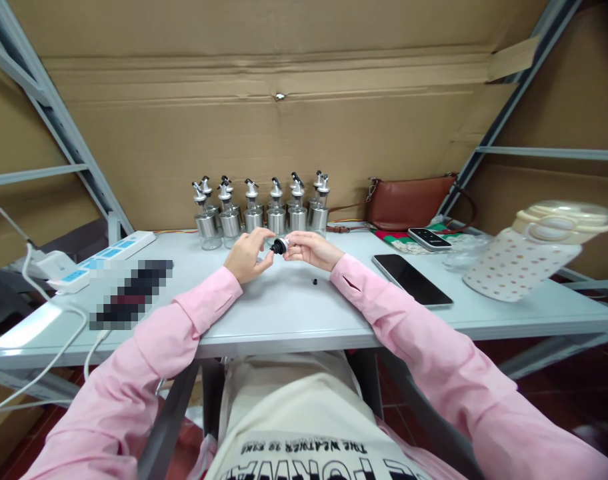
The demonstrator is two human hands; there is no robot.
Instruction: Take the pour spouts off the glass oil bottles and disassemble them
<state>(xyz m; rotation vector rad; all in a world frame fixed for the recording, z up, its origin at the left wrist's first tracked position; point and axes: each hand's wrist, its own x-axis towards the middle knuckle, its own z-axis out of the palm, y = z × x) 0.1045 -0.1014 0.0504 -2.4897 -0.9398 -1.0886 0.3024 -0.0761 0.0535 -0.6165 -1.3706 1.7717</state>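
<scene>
Above the middle of the table, my right hand (311, 249) pinches the silvery cap of a bottle pourer (280, 246). Its black ribbed stopper end points left, towards my left hand (250, 255). The thumb and index finger of that hand are bent around the black end, with the thumb tip seemingly touching it. A small black piece (315, 282) lies on the table below my right hand. Behind both hands, several glass-and-steel bottles (254, 217) stand upright in rows, with silver and black pourers fitted on top.
A power strip (109, 257) with a white cable and a pixelated dark object (133, 293) lie at left. At right are a black-screened phone (411, 280), a brown bag (409, 203), a dark handheld device (429, 239) and a dotted tumbler (524, 260). Cardboard (304, 140) walls the back.
</scene>
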